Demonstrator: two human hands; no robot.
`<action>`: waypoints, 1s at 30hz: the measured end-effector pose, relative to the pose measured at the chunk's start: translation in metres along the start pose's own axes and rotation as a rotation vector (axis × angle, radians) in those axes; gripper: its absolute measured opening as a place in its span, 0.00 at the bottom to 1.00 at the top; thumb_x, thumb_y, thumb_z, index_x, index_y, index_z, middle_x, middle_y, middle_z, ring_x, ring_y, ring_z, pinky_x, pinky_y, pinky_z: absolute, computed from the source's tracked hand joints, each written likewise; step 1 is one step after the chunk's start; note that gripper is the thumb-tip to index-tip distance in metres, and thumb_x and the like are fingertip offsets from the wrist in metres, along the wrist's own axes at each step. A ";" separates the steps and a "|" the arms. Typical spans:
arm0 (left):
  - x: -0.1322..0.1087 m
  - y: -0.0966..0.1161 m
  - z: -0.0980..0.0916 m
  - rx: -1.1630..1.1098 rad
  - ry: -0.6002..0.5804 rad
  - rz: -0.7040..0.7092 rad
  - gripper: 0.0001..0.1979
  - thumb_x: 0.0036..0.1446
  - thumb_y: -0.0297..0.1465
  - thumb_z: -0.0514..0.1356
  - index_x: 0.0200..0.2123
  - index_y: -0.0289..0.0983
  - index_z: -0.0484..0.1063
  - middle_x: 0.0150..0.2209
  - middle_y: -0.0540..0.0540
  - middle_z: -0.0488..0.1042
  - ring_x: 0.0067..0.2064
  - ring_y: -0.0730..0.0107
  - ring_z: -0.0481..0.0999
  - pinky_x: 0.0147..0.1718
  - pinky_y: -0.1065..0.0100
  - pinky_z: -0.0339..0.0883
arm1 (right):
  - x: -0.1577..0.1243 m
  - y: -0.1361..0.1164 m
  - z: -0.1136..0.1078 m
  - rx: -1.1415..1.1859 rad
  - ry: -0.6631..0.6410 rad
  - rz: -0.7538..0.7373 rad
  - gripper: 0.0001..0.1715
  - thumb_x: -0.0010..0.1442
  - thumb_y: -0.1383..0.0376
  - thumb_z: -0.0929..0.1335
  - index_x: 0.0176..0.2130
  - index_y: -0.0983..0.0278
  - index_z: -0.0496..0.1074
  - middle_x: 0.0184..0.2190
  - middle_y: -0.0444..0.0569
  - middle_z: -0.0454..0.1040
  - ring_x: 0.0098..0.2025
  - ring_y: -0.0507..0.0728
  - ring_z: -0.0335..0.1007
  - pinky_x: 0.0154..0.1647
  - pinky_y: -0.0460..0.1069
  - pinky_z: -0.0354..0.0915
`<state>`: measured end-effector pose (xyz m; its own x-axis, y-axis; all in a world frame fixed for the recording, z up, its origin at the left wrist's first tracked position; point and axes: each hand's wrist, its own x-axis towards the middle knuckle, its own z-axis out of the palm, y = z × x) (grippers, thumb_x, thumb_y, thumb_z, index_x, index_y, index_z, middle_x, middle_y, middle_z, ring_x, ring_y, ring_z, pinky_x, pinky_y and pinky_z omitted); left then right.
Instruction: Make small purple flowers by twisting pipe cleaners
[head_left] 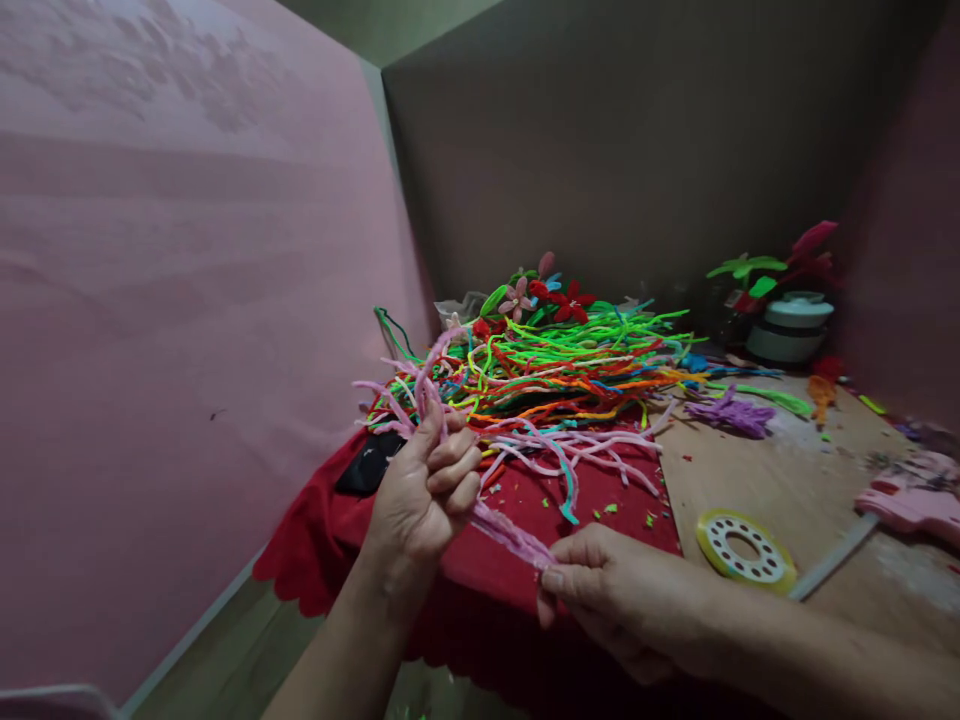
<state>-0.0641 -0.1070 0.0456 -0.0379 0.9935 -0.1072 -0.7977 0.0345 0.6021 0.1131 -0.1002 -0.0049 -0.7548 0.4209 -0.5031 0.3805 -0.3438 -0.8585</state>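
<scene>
My left hand (431, 485) is closed around a bundle of pink pipe cleaners (514, 537), with loose ends sticking up above the fist. Lower and to the right, my right hand (600, 590) pinches the other end of the same bundle, which runs between the two hands over the red cloth (480, 580). Behind them lies a large pile of pipe cleaners (577, 370) in green, orange, red and yellow. Loose pink strands (615, 445) and a turquoise one lie at its near edge.
Fuzzy flowers (571, 302) rest on the back of the pile. A purple bundle (731, 412), a tape roll (745, 548), a pink glue gun (911, 505) and a lidded jar (791, 327) are on the right. A black object (367, 465) lies left; a pink wall (187, 330) rises beside it.
</scene>
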 end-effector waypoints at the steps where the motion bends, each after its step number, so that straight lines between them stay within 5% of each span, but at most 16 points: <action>1: -0.004 0.001 -0.002 -0.010 0.002 -0.004 0.13 0.62 0.34 0.47 0.29 0.32 0.62 0.16 0.60 0.42 0.12 0.85 0.42 0.09 0.79 0.32 | 0.002 0.001 0.000 -0.084 0.025 -0.004 0.11 0.59 0.64 0.59 0.30 0.64 0.67 0.08 0.34 0.48 0.09 0.45 0.40 0.09 0.41 0.41; 8: -0.014 0.024 -0.030 0.011 0.059 0.160 0.15 0.64 0.28 0.42 0.29 0.31 0.62 0.17 0.59 0.39 0.13 0.84 0.40 0.10 0.77 0.30 | -0.007 0.000 -0.018 -0.784 0.204 -0.149 0.14 0.56 0.59 0.62 0.26 0.64 0.68 0.18 0.41 0.60 0.19 0.46 0.51 0.18 0.43 0.46; 11: -0.015 0.038 -0.044 0.014 0.027 0.257 0.15 0.64 0.27 0.40 0.29 0.31 0.61 0.17 0.59 0.40 0.13 0.84 0.41 0.10 0.77 0.31 | -0.013 -0.021 -0.044 -1.100 0.578 -0.231 0.12 0.53 0.65 0.63 0.20 0.65 0.67 0.16 0.44 0.61 0.19 0.48 0.53 0.19 0.45 0.46; 15: -0.013 0.045 -0.055 -0.022 0.038 0.296 0.15 0.64 0.26 0.40 0.28 0.32 0.60 0.16 0.59 0.41 0.13 0.84 0.41 0.09 0.77 0.32 | 0.007 -0.035 -0.066 -1.145 0.884 -0.571 0.14 0.58 0.63 0.60 0.38 0.62 0.73 0.32 0.51 0.73 0.33 0.55 0.68 0.33 0.48 0.61; 18: -0.009 0.040 -0.056 -0.043 0.077 0.258 0.15 0.64 0.27 0.40 0.28 0.32 0.61 0.15 0.59 0.42 0.12 0.84 0.42 0.09 0.77 0.34 | 0.036 -0.021 -0.067 -1.330 0.726 -0.701 0.23 0.56 0.64 0.62 0.51 0.65 0.68 0.49 0.58 0.69 0.49 0.62 0.65 0.46 0.55 0.62; 21: -0.004 0.034 -0.055 -0.056 0.089 0.249 0.15 0.64 0.26 0.41 0.28 0.32 0.61 0.15 0.59 0.44 0.12 0.84 0.43 0.08 0.78 0.35 | 0.055 -0.001 -0.076 -1.489 0.669 -0.636 0.33 0.53 0.76 0.59 0.59 0.68 0.59 0.59 0.59 0.59 0.58 0.64 0.57 0.53 0.59 0.59; 26: 0.012 0.027 -0.048 -0.108 0.076 0.232 0.15 0.64 0.26 0.42 0.26 0.33 0.60 0.14 0.59 0.46 0.12 0.85 0.46 0.09 0.78 0.38 | 0.058 0.005 -0.110 -1.610 0.549 -0.643 0.31 0.54 0.75 0.59 0.58 0.63 0.62 0.58 0.57 0.61 0.59 0.65 0.56 0.55 0.62 0.57; 30: 0.038 0.013 -0.033 -0.151 0.037 0.230 0.14 0.63 0.27 0.45 0.24 0.34 0.58 0.14 0.59 0.45 0.12 0.85 0.47 0.10 0.78 0.38 | 0.048 -0.008 -0.102 -1.366 0.562 -0.804 0.28 0.54 0.73 0.62 0.52 0.56 0.68 0.58 0.54 0.61 0.59 0.67 0.54 0.55 0.65 0.54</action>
<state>-0.0960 -0.0719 0.0234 -0.2481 0.9687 -0.0122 -0.8462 -0.2105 0.4895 0.1279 0.0084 -0.0323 -0.8180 0.4456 0.3638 0.3999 0.8951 -0.1970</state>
